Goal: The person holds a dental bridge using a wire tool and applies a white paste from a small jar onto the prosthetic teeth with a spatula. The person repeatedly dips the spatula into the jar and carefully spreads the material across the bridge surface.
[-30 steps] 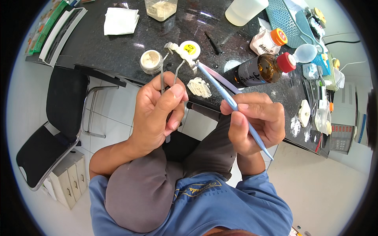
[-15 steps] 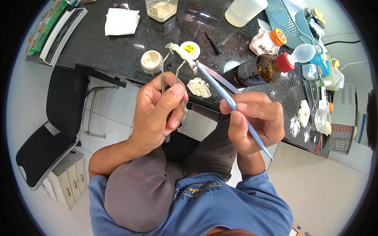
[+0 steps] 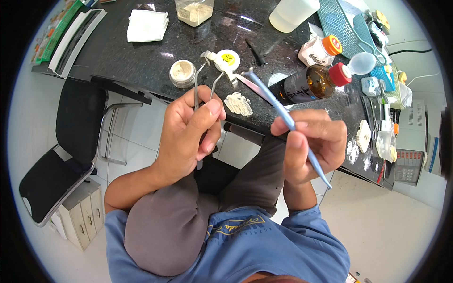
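Note:
My left hand (image 3: 188, 129) is closed around metal forceps (image 3: 197, 84) with two bent arms rising past the fingers. Across their tips sits a curved, tooth-shaped dental piece (image 3: 222, 64), whitish with some metal-grey parts. My right hand (image 3: 318, 141) pinches a slim blue double-ended modelling tool (image 3: 285, 117) like a pen. Its upper tip is a short distance right of the dental piece, apart from it. Just beyond the left hand stand an open jar of pale powder or paste (image 3: 182, 71) and a round lid with a yellow label (image 3: 230, 58). A mound of cream paste (image 3: 239, 104) lies near the table edge.
A brown bottle with a red cap (image 3: 309, 85) leans or lies at the right, by an orange-capped jar (image 3: 321, 49). A pink-handled tool (image 3: 255, 88) lies behind the blue one. Further off are a folded white cloth (image 3: 147, 26), a powder tub (image 3: 194, 13) and a blue basket (image 3: 347, 26).
My right hand has shifted slightly right with the blue tool, so its upper tip is further from the dental piece. The left hand and forceps have barely moved.

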Motion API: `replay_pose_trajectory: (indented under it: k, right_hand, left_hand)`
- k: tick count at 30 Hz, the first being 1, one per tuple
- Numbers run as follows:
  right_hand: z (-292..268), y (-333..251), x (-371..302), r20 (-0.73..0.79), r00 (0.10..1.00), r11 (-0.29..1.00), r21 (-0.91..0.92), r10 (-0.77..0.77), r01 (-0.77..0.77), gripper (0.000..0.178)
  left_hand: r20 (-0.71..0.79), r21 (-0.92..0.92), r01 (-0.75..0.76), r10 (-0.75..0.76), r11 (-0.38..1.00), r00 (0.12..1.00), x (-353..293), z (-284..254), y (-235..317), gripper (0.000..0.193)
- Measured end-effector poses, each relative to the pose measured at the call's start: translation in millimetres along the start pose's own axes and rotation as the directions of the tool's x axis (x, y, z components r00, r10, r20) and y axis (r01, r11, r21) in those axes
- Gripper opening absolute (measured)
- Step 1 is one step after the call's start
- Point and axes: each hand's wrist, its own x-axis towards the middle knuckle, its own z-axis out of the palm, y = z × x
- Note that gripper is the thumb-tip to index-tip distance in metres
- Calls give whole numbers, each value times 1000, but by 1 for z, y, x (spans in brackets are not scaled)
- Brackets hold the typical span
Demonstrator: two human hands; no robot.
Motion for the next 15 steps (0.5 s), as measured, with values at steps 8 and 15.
replay_pose_trajectory:
  k: [8,15]
  right_hand:
    - [-14,-7,-9,29,998,988,-143,63,-58,15]
    - [-13,-1,-11,142,977,962,-244,157,-120,13]
  left_hand:
    - [45,547,17,-49,837,998,-23,10,73,24]
    - [-90,268,10,15,963,996,-50,16,72,23]
